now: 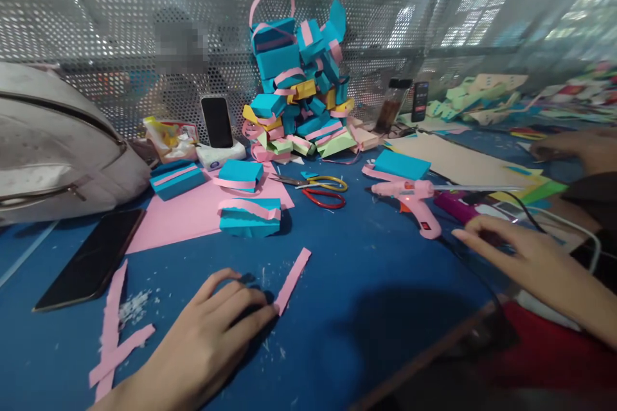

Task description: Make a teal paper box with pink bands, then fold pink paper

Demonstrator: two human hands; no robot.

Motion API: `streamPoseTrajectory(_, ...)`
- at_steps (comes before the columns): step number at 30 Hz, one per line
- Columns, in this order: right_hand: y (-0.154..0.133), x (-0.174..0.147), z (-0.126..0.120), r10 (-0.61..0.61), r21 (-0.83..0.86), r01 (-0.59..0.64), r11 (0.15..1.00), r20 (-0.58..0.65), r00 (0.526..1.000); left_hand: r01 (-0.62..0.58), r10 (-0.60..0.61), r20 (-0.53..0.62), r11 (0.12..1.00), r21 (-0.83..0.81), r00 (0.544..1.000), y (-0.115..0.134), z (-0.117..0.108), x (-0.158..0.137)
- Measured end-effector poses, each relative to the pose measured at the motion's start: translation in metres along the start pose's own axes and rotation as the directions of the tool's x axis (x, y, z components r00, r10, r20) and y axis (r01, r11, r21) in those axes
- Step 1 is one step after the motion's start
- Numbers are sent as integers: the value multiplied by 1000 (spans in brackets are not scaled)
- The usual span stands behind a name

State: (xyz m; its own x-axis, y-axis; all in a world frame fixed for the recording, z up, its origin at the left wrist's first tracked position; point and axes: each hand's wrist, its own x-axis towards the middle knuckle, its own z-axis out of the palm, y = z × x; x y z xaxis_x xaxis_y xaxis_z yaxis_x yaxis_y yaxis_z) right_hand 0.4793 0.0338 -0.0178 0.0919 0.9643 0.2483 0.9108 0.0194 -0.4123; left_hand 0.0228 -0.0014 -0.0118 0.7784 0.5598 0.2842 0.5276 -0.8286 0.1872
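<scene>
My left hand [216, 324] rests on the blue table with curled fingers. Its thumb and forefinger are at the lower end of a short pink paper strip [294, 279], gripping it against the tabletop. On the right, my right hand [520, 260] hovers with fingers apart and holds nothing. Just beyond its fingertips lies a pink hot glue gun [409, 199] with a glue stick in its back. Scissors [313, 187] with one yellow and one red handle lie open. Nearby are small blue paper boxes with pink strips, one [250, 217] closest to me.
A tall stack of blue, pink and yellow paper boxes [299, 83] stands against the perforated metal screen. A dark phone [89, 260], a bag [62, 148], pink paper [168, 218] and torn strips [112, 321] are left. Another person's hand [573, 148] is far right.
</scene>
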Motion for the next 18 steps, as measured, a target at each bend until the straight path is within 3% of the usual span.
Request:
streamPoseTrajectory(2, 14, 7, 6, 61, 130, -61, 990, 3, 998, -14, 14, 1, 1000, 15, 1000, 0, 0, 1)
streamPoseTrajectory(5, 11, 21, 13, 51, 223, -48, 974, -8, 999, -27, 28, -33, 998, 50, 999, 1, 0, 2)
streamPoseTrajectory(10, -13, 42, 23, 27, 251, -68, 965, 164, 986, -36, 42, -61, 995, 95, 997, 4, 2, 2)
streamPoseTrajectory(14, -31, 45, 28, -2, 300, -40, 953, 139, 990, -51, 57, -62, 995, 91, 996, 3, 4, 0)
streamPoseTrajectory(18, -66, 32, 13, -58, 326, 21, 945, 105, 993, -44, 50, -106, 998, 55, 993, 0, 5, -3)
